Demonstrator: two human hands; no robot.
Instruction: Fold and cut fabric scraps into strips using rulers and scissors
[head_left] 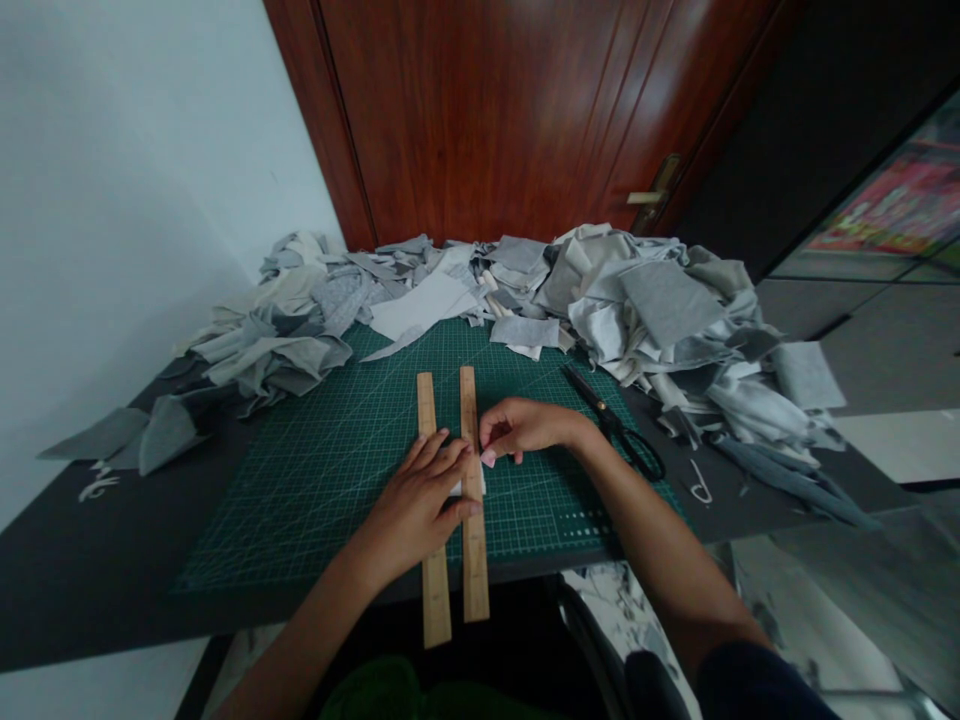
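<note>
My left hand (431, 490) lies flat with its fingers spread, pressing across two wooden rulers. The left ruler (436, 600) and the right ruler (475, 570) run away from me, roughly side by side, with their near ends past the table edge. A small white piece (456, 489), probably fabric, shows between them and partly under the right ruler. Beside that ruler's right edge, my right hand (517, 428) is closed in a pinch. Something small and pale pink shows at its fingertips; I cannot make out what it is.
A green cutting mat (300, 500) covers the middle of the dark table (112, 570). Black scissors (634, 440) lie right of my right hand. Heaps of grey and white fabric scraps (667, 300) line the back and both sides. A wooden door (480, 120) stands behind.
</note>
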